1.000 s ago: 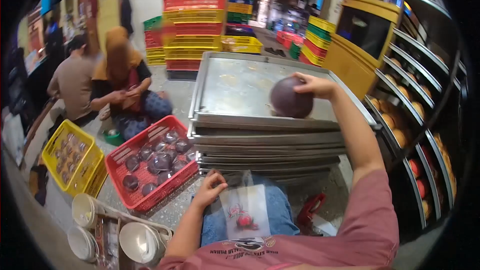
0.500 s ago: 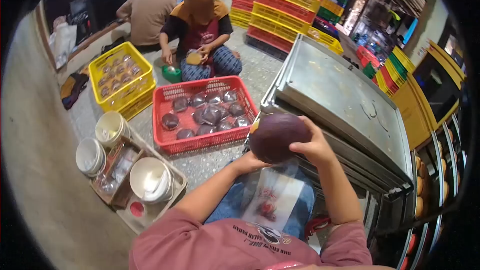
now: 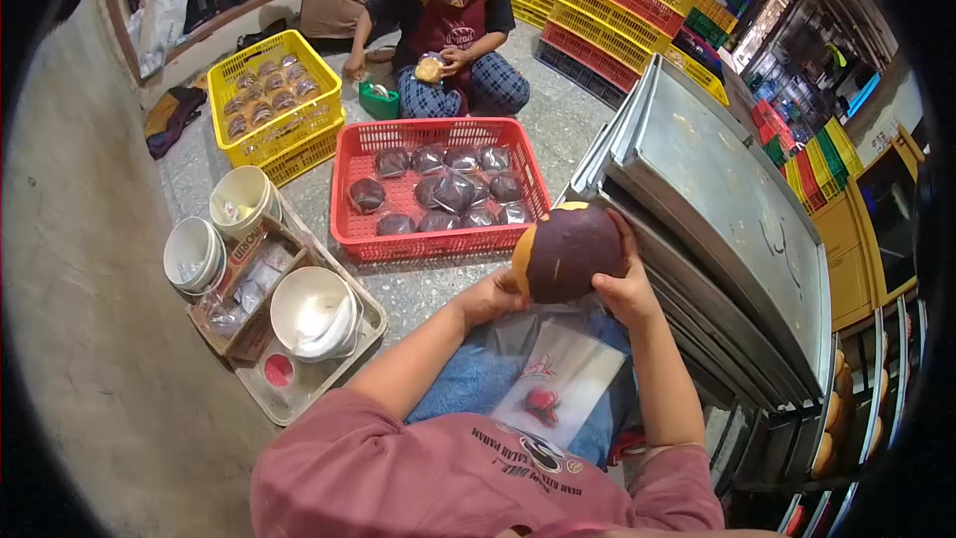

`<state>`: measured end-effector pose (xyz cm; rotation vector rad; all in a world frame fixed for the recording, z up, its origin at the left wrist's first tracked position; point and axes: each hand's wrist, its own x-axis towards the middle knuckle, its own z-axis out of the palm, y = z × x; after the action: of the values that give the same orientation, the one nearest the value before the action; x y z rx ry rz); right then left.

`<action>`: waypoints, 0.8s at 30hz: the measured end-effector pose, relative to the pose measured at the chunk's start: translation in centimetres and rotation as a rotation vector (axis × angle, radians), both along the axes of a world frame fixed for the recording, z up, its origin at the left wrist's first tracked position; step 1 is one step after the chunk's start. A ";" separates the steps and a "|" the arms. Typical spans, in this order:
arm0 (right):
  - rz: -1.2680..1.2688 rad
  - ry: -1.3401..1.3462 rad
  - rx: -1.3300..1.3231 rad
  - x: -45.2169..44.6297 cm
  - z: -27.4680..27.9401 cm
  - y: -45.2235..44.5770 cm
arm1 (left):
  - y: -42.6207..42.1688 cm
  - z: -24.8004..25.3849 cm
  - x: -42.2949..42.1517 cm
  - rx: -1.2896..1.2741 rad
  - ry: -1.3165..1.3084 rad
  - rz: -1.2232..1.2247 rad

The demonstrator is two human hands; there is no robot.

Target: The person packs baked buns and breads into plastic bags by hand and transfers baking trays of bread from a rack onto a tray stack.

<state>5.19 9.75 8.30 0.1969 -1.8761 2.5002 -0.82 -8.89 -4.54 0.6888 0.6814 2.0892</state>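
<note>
A round dark-brown bun (image 3: pixel 573 254) with a yellow rim along its left and top is held up above my lap. My left hand (image 3: pixel 494 297) grips its lower left side, the fingertips partly hidden behind it. My right hand (image 3: pixel 627 281) holds the right side, with the thumb in front and fingers wrapped round the edge. Below the bun, printed clear plastic bags (image 3: pixel 558 384) lie across my lap on blue cloth (image 3: pixel 448 386). Just beyond it stands a red crate (image 3: pixel 438 244) with several wrapped dark buns (image 3: pixel 453 192).
At left, a tray (image 3: pixel 370 331) carries white buckets (image 3: pixel 317 311) and a cardboard box. Stacked metal trays (image 3: pixel 732 199) rise close on my right. Yellow crates (image 3: pixel 279 144) hold wrapped buns. A co-worker (image 3: pixel 448 40) sits opposite, holding a bun beside a green tape dispenser (image 3: pixel 378 100).
The bun has turned, showing more of its yellow rim on the left. My left hand has come up from underneath onto its left side. The whole view has shifted slightly.
</note>
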 end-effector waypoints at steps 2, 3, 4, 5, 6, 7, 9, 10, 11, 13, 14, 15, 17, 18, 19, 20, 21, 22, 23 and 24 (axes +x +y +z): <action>-0.038 0.008 0.093 0.2 -0.8 0.6 | -0.2 -0.5 -0.5 0.021 0.013 0.002; -0.040 0.005 0.094 0.4 -1.0 0.8 | 0.0 -1.5 -0.8 0.022 0.010 0.001; -0.061 0.005 0.129 0.6 -1.3 0.9 | 0.2 -2.6 -1.3 0.046 0.038 0.002; -0.082 0.002 0.163 0.8 -1.6 1.1 | 0.4 -3.8 -1.4 0.069 0.063 0.002; -0.083 -0.002 0.162 1.1 -1.9 1.3 | 0.3 -2.5 -1.0 0.068 0.059 0.000; -0.088 -0.018 0.158 1.3 -2.2 1.5 | 0.1 0.1 -0.5 0.110 0.109 0.088; -0.096 -0.038 0.154 1.6 -3.0 1.8 | 0.0 1.1 -0.3 0.152 0.155 0.173; -0.103 -0.033 0.148 1.7 -3.5 1.9 | -0.2 0.5 -0.6 0.053 0.166 0.090; -0.111 -0.030 0.142 1.9 -3.9 1.9 | -0.4 0.1 -0.8 -0.046 0.176 0.004; -0.121 -0.027 0.084 1.9 -3.9 2.0 | -0.6 1.6 -0.4 -0.063 0.198 0.071; -0.127 -0.023 0.029 2.0 -3.9 2.1 | -0.5 2.3 0.0 -0.078 0.220 0.143; -0.155 0.008 0.001 2.1 -3.4 1.8 | -0.5 2.4 0.1 -0.075 0.114 0.041; -0.189 0.034 -0.020 2.1 -3.0 2.1 | 0.0 0.9 0.1 -0.059 0.149 0.091; -0.188 0.074 -0.040 2.1 -2.8 2.0 | 0.2 -0.2 -0.1 -0.069 0.163 0.074; -0.163 0.112 -0.100 2.3 -1.8 1.1 | 0.1 -0.3 -0.1 -0.069 0.161 0.054; -0.180 0.112 -0.101 2.0 -2.0 1.0 | 0.1 -0.4 -0.2 -0.073 0.214 0.043; -0.189 0.148 -0.056 1.8 -2.3 1.0 | -0.1 0.0 -0.2 -0.077 0.266 0.033; -0.195 0.184 -0.010 1.5 -2.6 0.9 | -0.4 0.5 -0.2 -0.078 0.265 0.021; -0.174 0.142 -0.017 1.3 -2.7 0.6 | -0.8 1.0 -0.1 -0.115 0.216 -0.021; -0.183 0.141 -0.016 1.0 -3.2 0.7 | -0.9 1.4 0.0 -0.152 0.168 -0.061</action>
<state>6.17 10.48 5.06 0.1865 -1.7355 2.3167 -0.81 -9.81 -3.12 0.7944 0.8924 1.9160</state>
